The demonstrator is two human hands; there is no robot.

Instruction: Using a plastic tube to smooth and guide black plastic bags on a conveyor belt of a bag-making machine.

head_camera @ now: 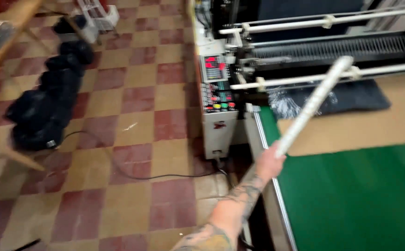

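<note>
One hand shows, and which of the two it is cannot be told for sure (the tattooed forearm enters from the bottom centre). Its fingers are closed tight around the lower end of a long white tube, which rises from the fist up and to the right, tilted, its far tip near the machine's white rails. Below it lie a green table surface, a brown cardboard sheet and a control panel of coloured buttons.

Matt white tube; smooth green table surface; brown cardboard sheet; glossy floor tiles
</note>
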